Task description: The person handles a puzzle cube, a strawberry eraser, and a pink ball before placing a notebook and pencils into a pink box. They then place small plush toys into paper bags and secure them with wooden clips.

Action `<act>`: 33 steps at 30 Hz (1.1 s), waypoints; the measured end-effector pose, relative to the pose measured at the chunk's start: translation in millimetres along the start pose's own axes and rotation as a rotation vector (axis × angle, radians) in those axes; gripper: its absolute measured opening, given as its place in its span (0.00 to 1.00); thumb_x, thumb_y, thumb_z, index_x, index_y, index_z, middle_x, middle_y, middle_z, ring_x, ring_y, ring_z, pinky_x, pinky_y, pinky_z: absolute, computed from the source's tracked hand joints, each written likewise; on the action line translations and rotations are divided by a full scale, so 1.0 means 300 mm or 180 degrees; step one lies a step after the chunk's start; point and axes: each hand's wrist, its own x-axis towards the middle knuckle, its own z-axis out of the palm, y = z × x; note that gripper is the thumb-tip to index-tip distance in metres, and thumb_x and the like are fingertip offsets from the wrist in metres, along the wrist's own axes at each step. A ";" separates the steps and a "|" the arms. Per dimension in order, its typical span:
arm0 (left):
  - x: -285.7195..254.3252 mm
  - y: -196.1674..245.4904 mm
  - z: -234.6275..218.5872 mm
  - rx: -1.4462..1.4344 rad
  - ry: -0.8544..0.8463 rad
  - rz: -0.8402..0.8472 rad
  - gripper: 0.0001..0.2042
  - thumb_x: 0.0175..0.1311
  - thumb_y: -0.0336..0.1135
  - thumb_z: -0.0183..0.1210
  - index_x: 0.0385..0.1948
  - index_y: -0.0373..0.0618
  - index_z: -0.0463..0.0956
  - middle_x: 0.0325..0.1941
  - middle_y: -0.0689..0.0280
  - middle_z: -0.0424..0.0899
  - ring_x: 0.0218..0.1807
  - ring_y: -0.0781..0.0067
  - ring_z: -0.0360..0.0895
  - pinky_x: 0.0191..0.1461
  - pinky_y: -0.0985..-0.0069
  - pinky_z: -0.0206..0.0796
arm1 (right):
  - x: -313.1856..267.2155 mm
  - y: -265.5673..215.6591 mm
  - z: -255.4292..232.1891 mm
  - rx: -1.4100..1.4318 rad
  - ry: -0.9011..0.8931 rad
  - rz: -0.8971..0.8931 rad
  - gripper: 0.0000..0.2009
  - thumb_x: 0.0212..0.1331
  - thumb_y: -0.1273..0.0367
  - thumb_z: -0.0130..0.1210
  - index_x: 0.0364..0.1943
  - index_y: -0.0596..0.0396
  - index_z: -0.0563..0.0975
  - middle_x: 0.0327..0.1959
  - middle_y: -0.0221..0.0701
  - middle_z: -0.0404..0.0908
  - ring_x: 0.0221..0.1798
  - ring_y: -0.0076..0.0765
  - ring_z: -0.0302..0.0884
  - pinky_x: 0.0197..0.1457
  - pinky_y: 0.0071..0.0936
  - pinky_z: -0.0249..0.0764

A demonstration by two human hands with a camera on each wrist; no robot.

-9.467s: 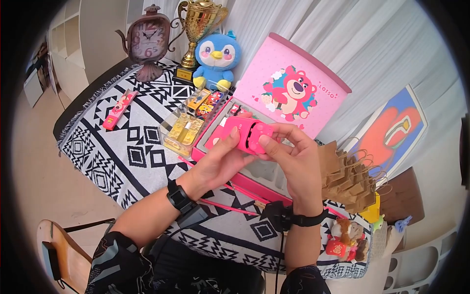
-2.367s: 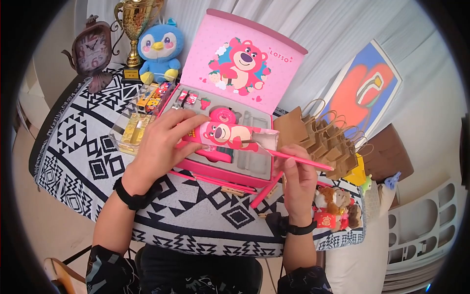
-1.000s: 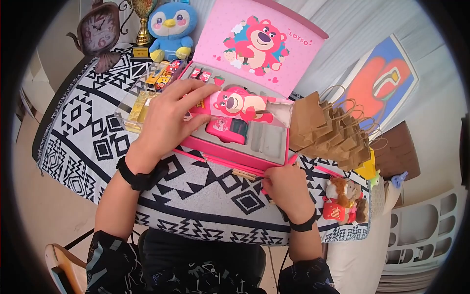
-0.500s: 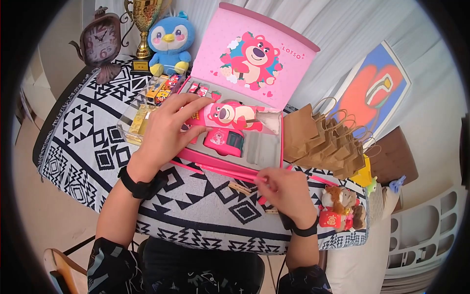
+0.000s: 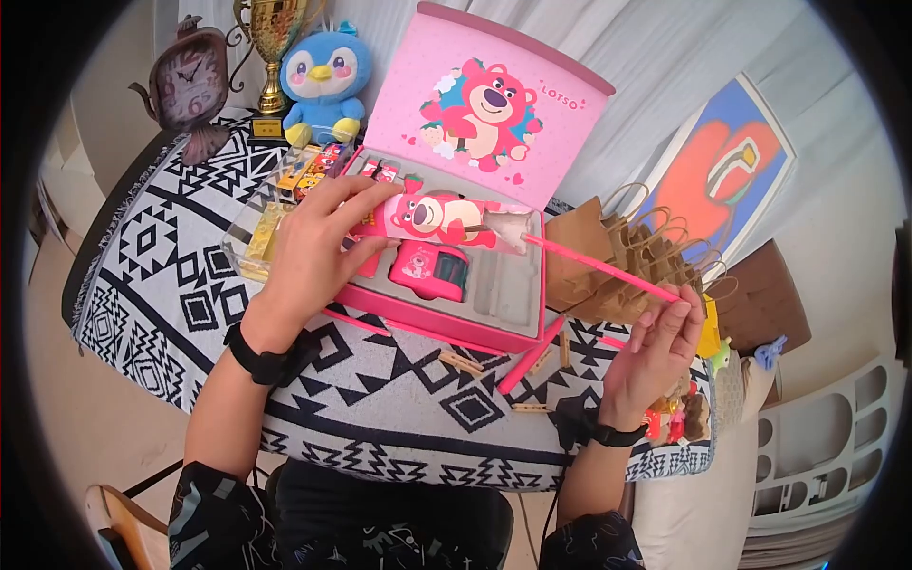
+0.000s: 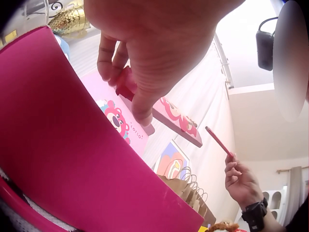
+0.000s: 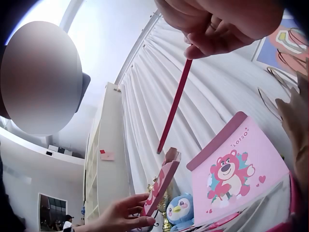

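Observation:
My left hand grips the closed end of a slim pink pencil carton printed with a bear, between thumb and fingers. The carton lies sideways above the gift box, its torn, open end facing right. To the right, my right hand pinches a long pink pencil near one end. The pencil's other end points at the carton's opening; a gap shows between them in the right wrist view, where the pencil hangs above the carton. Under the carton, a pink sharpener sits in the grey insert.
More pink pencils and several wooden clothespins lie before the gift box. Its lid stands up behind. Paper bags and plush toys are on the right. A clear case, blue penguin plush, trophy and clock stand left.
At 9.5 s both hands held a pink device and the carton lay left. Lately my right hand lowered to the table's pencils, then rose rightward with one. The left hand keeps the carton.

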 end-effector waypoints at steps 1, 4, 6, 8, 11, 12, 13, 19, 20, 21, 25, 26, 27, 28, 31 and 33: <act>0.000 0.000 0.000 -0.0002 0.0003 0.0009 0.28 0.51 0.32 0.76 0.59 0.54 0.82 0.54 0.63 0.84 0.52 0.55 0.83 0.51 0.62 0.79 | -0.003 0.003 0.006 0.0000 0.0004 -0.0008 0.13 0.78 0.68 0.55 0.58 0.60 0.76 0.49 0.39 0.86 0.31 0.18 0.76 0.23 0.11 0.64; -0.002 -0.002 0.002 -0.0013 -0.0010 0.0024 0.29 0.50 0.31 0.76 0.59 0.54 0.82 0.54 0.63 0.84 0.53 0.55 0.83 0.51 0.62 0.78 | -0.016 0.024 0.030 -0.0322 0.0013 0.0138 0.11 0.76 0.68 0.57 0.56 0.58 0.75 0.49 0.41 0.87 0.30 0.20 0.79 0.23 0.12 0.65; -0.001 0.000 0.001 -0.0035 -0.0041 0.0068 0.29 0.50 0.31 0.76 0.59 0.53 0.82 0.54 0.62 0.84 0.53 0.55 0.83 0.51 0.62 0.78 | -0.024 0.041 0.028 -0.0331 -0.0017 0.0072 0.11 0.76 0.67 0.57 0.54 0.57 0.75 0.49 0.40 0.87 0.31 0.19 0.79 0.23 0.11 0.65; -0.002 0.001 0.001 -0.0053 -0.0044 0.0105 0.29 0.50 0.31 0.76 0.59 0.53 0.82 0.54 0.62 0.84 0.53 0.55 0.83 0.52 0.62 0.78 | -0.033 0.052 0.028 -0.0334 -0.0053 -0.0003 0.10 0.77 0.66 0.57 0.52 0.57 0.74 0.50 0.39 0.87 0.31 0.19 0.80 0.23 0.11 0.65; -0.001 0.007 -0.001 -0.0074 -0.0033 0.0195 0.29 0.50 0.30 0.76 0.59 0.52 0.82 0.54 0.61 0.84 0.53 0.54 0.82 0.52 0.62 0.78 | -0.054 0.059 0.049 -0.0370 0.0045 0.0037 0.09 0.77 0.66 0.57 0.48 0.56 0.72 0.49 0.43 0.87 0.29 0.22 0.82 0.22 0.13 0.66; -0.001 0.010 -0.001 -0.0085 -0.0029 0.0241 0.29 0.50 0.30 0.76 0.59 0.52 0.82 0.54 0.61 0.84 0.53 0.54 0.82 0.53 0.62 0.78 | -0.071 0.059 0.069 -0.0455 -0.0202 0.0102 0.08 0.76 0.68 0.58 0.48 0.57 0.74 0.48 0.44 0.88 0.29 0.23 0.83 0.22 0.14 0.68; 0.000 0.009 -0.001 -0.0085 -0.0029 0.0241 0.29 0.50 0.30 0.76 0.59 0.52 0.82 0.54 0.61 0.84 0.53 0.54 0.82 0.53 0.62 0.78 | -0.091 0.057 0.090 -0.0540 -0.0448 0.0170 0.08 0.75 0.69 0.59 0.48 0.58 0.75 0.48 0.46 0.88 0.28 0.25 0.84 0.23 0.14 0.69; -0.001 0.000 -0.004 -0.0087 -0.0066 0.0149 0.29 0.50 0.30 0.75 0.60 0.52 0.82 0.54 0.60 0.84 0.54 0.54 0.82 0.54 0.61 0.77 | -0.089 0.037 0.076 -0.1175 -0.0789 0.0180 0.08 0.74 0.72 0.60 0.49 0.63 0.83 0.34 0.27 0.85 0.26 0.15 0.76 0.28 0.16 0.67; -0.001 -0.002 -0.002 -0.0065 -0.0003 0.0182 0.29 0.51 0.31 0.75 0.60 0.52 0.82 0.55 0.60 0.84 0.54 0.53 0.82 0.54 0.61 0.77 | -0.074 0.040 0.053 -0.1378 -0.1106 0.0332 0.07 0.72 0.72 0.61 0.46 0.61 0.84 0.32 0.25 0.85 0.26 0.13 0.74 0.27 0.16 0.66; -0.004 -0.003 0.001 -0.0047 0.0049 0.0206 0.29 0.51 0.31 0.75 0.60 0.52 0.82 0.55 0.60 0.84 0.54 0.53 0.82 0.54 0.61 0.77 | -0.067 0.041 0.037 -0.1584 -0.1427 0.0499 0.06 0.71 0.72 0.62 0.44 0.60 0.85 0.30 0.22 0.85 0.25 0.11 0.73 0.27 0.16 0.66; -0.005 -0.009 0.004 0.0048 0.0013 0.0163 0.28 0.52 0.31 0.75 0.60 0.53 0.82 0.56 0.61 0.84 0.54 0.54 0.82 0.54 0.62 0.78 | -0.072 -0.004 0.061 -0.2854 -0.3433 0.0451 0.06 0.58 0.70 0.70 0.39 0.51 0.88 0.20 0.29 0.82 0.20 0.24 0.76 0.25 0.24 0.68; -0.006 -0.010 0.005 0.0023 0.0007 0.0168 0.28 0.52 0.32 0.75 0.60 0.54 0.82 0.56 0.61 0.84 0.54 0.54 0.82 0.53 0.62 0.78 | -0.089 0.012 0.056 -0.3104 -0.3754 0.0543 0.07 0.57 0.67 0.69 0.39 0.48 0.89 0.21 0.36 0.83 0.22 0.38 0.81 0.29 0.33 0.74; -0.007 -0.010 0.006 0.0018 -0.0004 0.0167 0.28 0.52 0.32 0.75 0.60 0.54 0.82 0.56 0.61 0.84 0.54 0.54 0.82 0.53 0.62 0.78 | -0.107 0.030 0.053 -0.3106 -0.3751 0.0556 0.07 0.57 0.67 0.69 0.39 0.48 0.89 0.21 0.36 0.83 0.22 0.38 0.81 0.29 0.33 0.74; -0.007 -0.009 0.007 0.0020 -0.0020 0.0178 0.28 0.52 0.32 0.75 0.60 0.54 0.82 0.56 0.61 0.84 0.54 0.54 0.83 0.53 0.62 0.78 | -0.125 0.046 0.052 -0.3348 -0.3852 0.0238 0.07 0.58 0.67 0.68 0.39 0.48 0.89 0.23 0.37 0.84 0.25 0.42 0.83 0.31 0.37 0.76; -0.007 -0.009 0.006 0.0033 -0.0029 0.0186 0.29 0.52 0.32 0.75 0.60 0.54 0.82 0.56 0.61 0.83 0.54 0.54 0.83 0.52 0.62 0.78 | -0.165 0.064 0.063 -0.3724 -0.3919 -0.0005 0.06 0.60 0.66 0.64 0.35 0.49 0.88 0.24 0.40 0.85 0.30 0.51 0.85 0.36 0.47 0.78; -0.004 -0.010 0.004 0.0044 -0.0018 0.0174 0.29 0.52 0.32 0.75 0.60 0.54 0.82 0.56 0.61 0.83 0.53 0.54 0.83 0.52 0.62 0.78 | -0.185 0.070 0.060 -0.3978 -0.4031 -0.0257 0.05 0.59 0.67 0.64 0.30 0.52 0.85 0.22 0.41 0.83 0.30 0.52 0.85 0.36 0.47 0.77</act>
